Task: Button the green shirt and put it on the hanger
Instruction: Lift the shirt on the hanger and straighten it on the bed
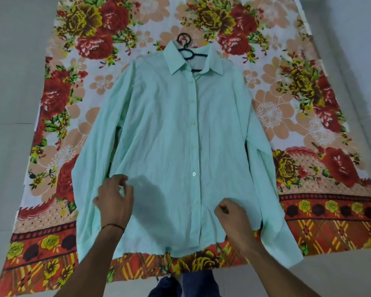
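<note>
While the green shirt [169, 125] lies face-up and spread flat on the floral cloth [308, 103], both of the person's arms reach in from the bottom edge of the view. And there's the hanger [185, 42]: its dark hook pokes out past the collar, and a stretch of its bar shows inside the open neck. The collar points away from the person and the hem lies nearest them. The two front panels meet down the middle, with a line of pale buttons [193, 174] running along the placket. Each long sleeve trails down its own side of the body, the cuffs reaching down near the hem.

Down low now: the left grip [115, 198] sits over the shirt's lower left, fingers half curled and thumb out. It throws a shadow across the fabric beside it, and whether it has any cloth pinched cannot be told. A thin dark thread [113, 226] circles that wrist. The right grip [231, 215] is balled tight on the lower right of the front, right of the placket, and the fabric puckers up into its fingertips. The cloth lies on a pale floor [13, 82].
</note>
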